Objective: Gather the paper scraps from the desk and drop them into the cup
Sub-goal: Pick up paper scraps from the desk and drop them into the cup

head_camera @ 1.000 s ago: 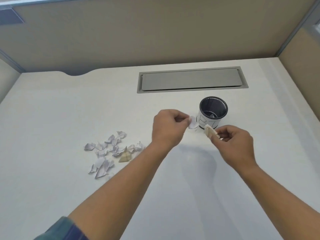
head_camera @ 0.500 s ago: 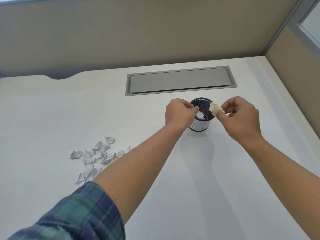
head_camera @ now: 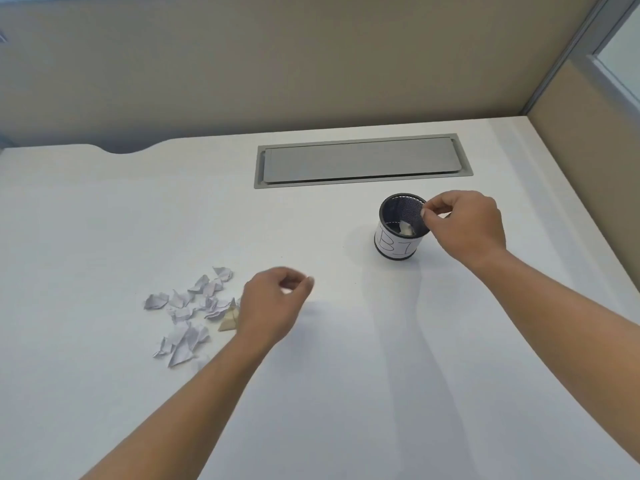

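Note:
A black mesh cup [head_camera: 397, 248] with a white label stands right of the desk's middle, and crumpled scraps [head_camera: 407, 229] lie inside it. My right hand [head_camera: 465, 227] hovers at the cup's right rim, thumb and forefinger tips pressed together with nothing visible between them. A pile of several white paper scraps [head_camera: 188, 308] lies at the left, with a tan folded scrap [head_camera: 229, 319] at its right edge. My left hand [head_camera: 273, 304] hangs just right of the pile, slightly blurred, fingers loosely curled and holding nothing. It partly hides the pile's right edge.
A grey recessed cable hatch [head_camera: 362, 161] sits in the white desk [head_camera: 104, 220] behind the cup. Beige partition walls close off the back and right sides. The desk's back edge has a curved notch [head_camera: 121, 150] at the left.
Both hands were at the cup holding scraps. The scraps are now in the cup; my left hand has swung back left to the pile and my right hand stays at the rim.

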{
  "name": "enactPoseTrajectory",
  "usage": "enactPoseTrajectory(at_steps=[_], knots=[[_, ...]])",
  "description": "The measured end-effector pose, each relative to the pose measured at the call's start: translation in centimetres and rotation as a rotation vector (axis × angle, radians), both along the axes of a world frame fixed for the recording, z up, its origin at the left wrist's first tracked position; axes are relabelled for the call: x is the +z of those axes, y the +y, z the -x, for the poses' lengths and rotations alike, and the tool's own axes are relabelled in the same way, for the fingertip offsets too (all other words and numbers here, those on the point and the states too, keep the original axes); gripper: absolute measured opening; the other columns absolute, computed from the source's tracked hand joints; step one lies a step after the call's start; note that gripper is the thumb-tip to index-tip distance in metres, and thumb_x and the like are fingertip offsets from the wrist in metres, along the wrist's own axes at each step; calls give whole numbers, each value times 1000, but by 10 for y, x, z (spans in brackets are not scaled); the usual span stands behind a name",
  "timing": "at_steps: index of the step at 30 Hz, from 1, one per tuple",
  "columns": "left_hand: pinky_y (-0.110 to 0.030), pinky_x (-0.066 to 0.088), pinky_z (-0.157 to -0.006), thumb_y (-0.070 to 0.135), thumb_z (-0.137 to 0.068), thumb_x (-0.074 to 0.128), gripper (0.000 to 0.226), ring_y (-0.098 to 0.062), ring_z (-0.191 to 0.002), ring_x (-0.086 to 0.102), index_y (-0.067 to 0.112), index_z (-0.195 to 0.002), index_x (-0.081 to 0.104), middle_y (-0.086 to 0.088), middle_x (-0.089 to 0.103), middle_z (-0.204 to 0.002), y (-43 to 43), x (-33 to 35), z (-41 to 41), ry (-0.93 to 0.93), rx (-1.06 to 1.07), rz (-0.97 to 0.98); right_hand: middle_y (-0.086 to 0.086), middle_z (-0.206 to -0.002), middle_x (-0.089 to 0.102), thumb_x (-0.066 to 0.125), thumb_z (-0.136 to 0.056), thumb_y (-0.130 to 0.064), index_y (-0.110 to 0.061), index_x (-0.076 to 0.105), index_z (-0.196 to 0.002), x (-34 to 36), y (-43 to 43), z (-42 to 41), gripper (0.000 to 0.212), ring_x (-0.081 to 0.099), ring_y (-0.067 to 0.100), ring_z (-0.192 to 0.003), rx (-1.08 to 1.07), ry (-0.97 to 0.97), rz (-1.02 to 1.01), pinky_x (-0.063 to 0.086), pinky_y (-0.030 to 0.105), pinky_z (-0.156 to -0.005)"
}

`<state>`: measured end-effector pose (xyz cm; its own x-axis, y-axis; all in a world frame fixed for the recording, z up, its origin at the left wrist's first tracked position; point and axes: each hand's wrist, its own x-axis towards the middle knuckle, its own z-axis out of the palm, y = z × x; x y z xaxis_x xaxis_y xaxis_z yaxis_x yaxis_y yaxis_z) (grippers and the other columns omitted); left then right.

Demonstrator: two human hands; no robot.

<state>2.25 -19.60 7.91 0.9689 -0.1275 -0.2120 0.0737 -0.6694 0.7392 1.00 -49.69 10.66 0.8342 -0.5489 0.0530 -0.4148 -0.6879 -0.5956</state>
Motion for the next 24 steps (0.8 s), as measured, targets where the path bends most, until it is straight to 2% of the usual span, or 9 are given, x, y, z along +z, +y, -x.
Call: enactPoseTrajectory(at_steps=[5, 7, 10, 13, 20, 24], knots=[[-15, 38, -56, 39, -82, 70, 12, 6, -68, 59, 34, -74, 63, 17, 63, -67, 77, -15, 44, -138, 96, -210, -17, -74, 68, 67, -80, -31, -29, 69, -77, 0, 22, 11, 4, 63, 7, -68, -12, -78, -49, 43, 22, -61], [-18, 42, -57, 38, -82, 72, 10, 4, -68, 59, 36, -79, 63, 18, 63, -71, 101, -22, 59, -122, 150, -216, -18, -72, 67, 67, -79, -32, -30, 69, -75, -4, 37, 19, 5, 61, 0, -63, -6, -97, -80, 42, 18, -57], [-27, 50, -62, 35, -81, 75, 13, -3, -67, 61, 33, -89, 65, 16, 64, -78, 128, -34, 75, -84, 235, -190, -20, -71, 67, 68, -79, -30, -32, 68, -75, -12, 65, 32, 4, 61, -3, -61, 34, -81, -112, 43, 17, -60], [-28, 49, -62, 35, -81, 76, 22, -6, -66, 60, 30, -99, 65, 16, 62, -85, 145, -42, 81, -87, 279, -204, -24, -70, 66, 69, -78, -29, -32, 66, -70, -25, 98, 45, 9, 60, -7, -63, 83, -32, -142, 43, 17, -60], [-23, 37, -54, 33, -77, 77, 28, -7, -69, 55, 33, -92, 54, 15, 54, -89, 162, -47, 77, -140, 281, -243, -28, -73, 67, 69, -79, -30, -35, 66, -70, -48, 165, 66, 10, 60, -4, -58, 194, 106, -223, 44, 20, -58], [-26, 40, -65, 38, -81, 73, 37, -11, -78, 55, 31, -116, 64, 18, 56, -95, 166, -54, 75, -94, 163, -321, -29, -76, 66, 67, -80, -34, -37, 65, -73, -52, 197, 68, 8, 60, -5, -60, 275, 186, -214, 47, 21, -60]])
